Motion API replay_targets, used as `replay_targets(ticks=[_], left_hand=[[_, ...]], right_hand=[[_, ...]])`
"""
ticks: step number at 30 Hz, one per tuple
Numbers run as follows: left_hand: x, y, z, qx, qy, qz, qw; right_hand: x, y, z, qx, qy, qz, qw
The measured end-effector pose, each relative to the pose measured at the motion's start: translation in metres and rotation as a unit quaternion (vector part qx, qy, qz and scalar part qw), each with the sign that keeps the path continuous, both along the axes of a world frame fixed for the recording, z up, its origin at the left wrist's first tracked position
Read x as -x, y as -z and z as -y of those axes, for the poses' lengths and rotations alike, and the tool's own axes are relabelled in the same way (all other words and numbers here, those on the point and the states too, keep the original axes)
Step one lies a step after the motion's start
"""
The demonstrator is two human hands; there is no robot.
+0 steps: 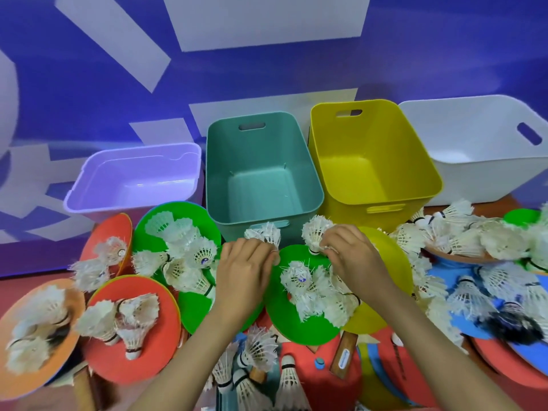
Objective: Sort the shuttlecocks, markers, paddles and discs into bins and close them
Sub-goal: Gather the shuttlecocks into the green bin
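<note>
Hands [244, 271] on shuttlecocks [315, 232], feathers seemingly up

Two bare forearms enter from the lower edge, the left forearm [204, 351] from 7 o'clock and the right forearm [419, 330] from 5 o'clock, both angling in toward 12 o'clock. The hands are palm down with knuckles up, level with each other and apart. The left hand [246, 271] curls its fingertips at its 1 o'clock around the base of a shuttlecock [265, 232]. The right hand [353, 253], at 3 o'clock of the left, pinches a second shuttlecock [315, 232] at its own 10 o'clock between thumb and bent fingers
</note>
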State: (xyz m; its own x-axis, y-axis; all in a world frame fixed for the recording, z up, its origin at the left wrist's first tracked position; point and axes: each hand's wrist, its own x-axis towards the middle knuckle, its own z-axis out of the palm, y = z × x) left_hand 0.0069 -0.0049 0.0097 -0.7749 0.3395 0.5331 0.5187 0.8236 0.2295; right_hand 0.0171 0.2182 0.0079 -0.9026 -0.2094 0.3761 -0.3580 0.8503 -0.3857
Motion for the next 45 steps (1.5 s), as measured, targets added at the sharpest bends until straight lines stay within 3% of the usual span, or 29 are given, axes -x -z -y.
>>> replay_targets(ticks=[7, 10, 14, 18, 20, 24, 29, 33, 38, 45], left_hand=[[0.018, -0.045, 0.008, -0.12, 0.052, -0.116, 0.985], [0.055, -0.058, 0.013, -0.127, 0.018, -0.106, 0.986], [0.112, -0.058, 0.015, -0.042, -0.048, 0.039, 0.997], [0.15, -0.05, 0.013, 0.118, -0.119, 0.206, 0.964], [0.163, -0.045, 0.013, 0.179, -0.13, 0.257, 0.941], [0.182, -0.032, 0.018, 0.194, -0.127, 0.304, 0.924], [0.177, -0.028, 0.025, 0.143, -0.092, 0.266, 0.949], [0.162, -0.027, 0.032, 0.125, -0.074, 0.205, 0.968], [0.123, -0.025, 0.027, 0.01, -0.095, -0.005, 0.995], [0.044, -0.01, 0.008, -0.106, -0.05, -0.011, 0.993]], right_hand=[[0.005, -0.031, 0.008, 0.089, 0.01, -0.094, 0.992], [0.022, -0.045, 0.014, 0.111, 0.011, -0.093, 0.989], [0.052, -0.06, 0.028, 0.089, 0.0, -0.101, 0.991], [0.1, -0.068, 0.045, 0.042, 0.028, -0.038, 0.998], [0.129, -0.064, 0.051, -0.009, 0.037, 0.017, 0.999], [0.178, -0.051, 0.064, -0.098, 0.042, 0.1, 0.989], [0.218, -0.031, 0.079, -0.192, 0.054, 0.185, 0.962], [0.225, -0.026, 0.085, -0.17, 0.048, 0.222, 0.959], [0.181, -0.046, 0.082, -0.08, 0.029, 0.118, 0.989], [0.07, -0.04, 0.065, 0.075, -0.027, -0.036, 0.996]])
